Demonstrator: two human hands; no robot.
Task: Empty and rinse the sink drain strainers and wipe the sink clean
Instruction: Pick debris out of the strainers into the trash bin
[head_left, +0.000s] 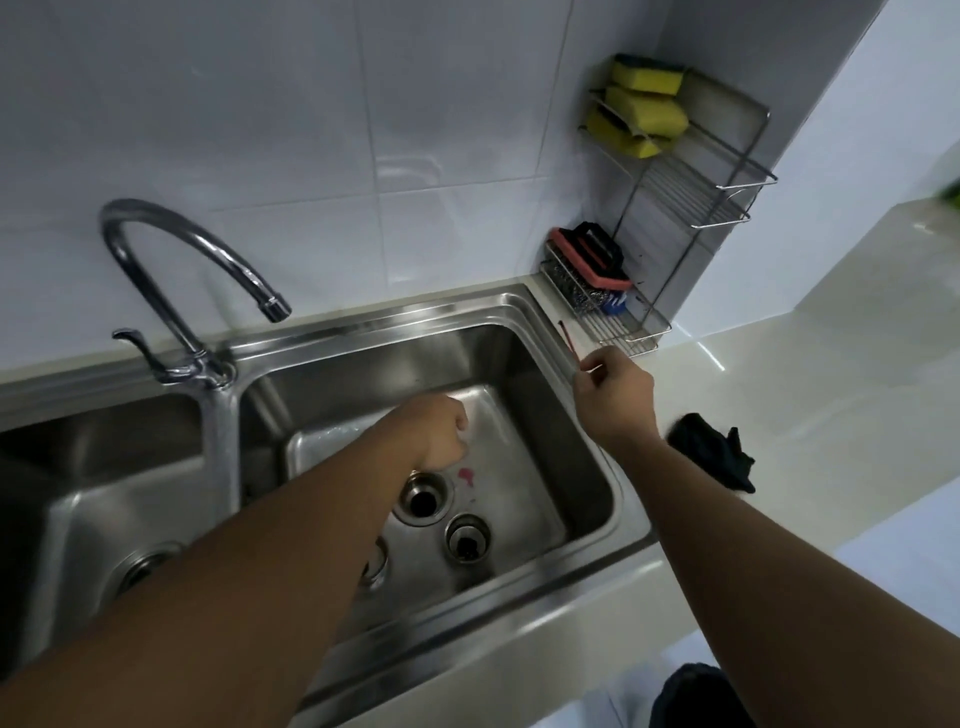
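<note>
The right hand (613, 397) pinches a thin red stick (568, 344) over the sink's (597, 436) right rim. The left hand (441, 434) is curled low in the right basin; whether it holds anything cannot be told. Just below it lie the open drain (423, 500) and a pink stain (466, 475). One strainer (467, 538) sits on the basin floor just beside the drain, and a second strainer (379, 564) is half hidden by the left forearm. The tap (171, 260) arches over the divider. A black cloth (711, 457) lies on the counter (831, 415) near the right wrist. A wire rack (696, 197) in the corner holds yellow sponges (644, 106).
</note>
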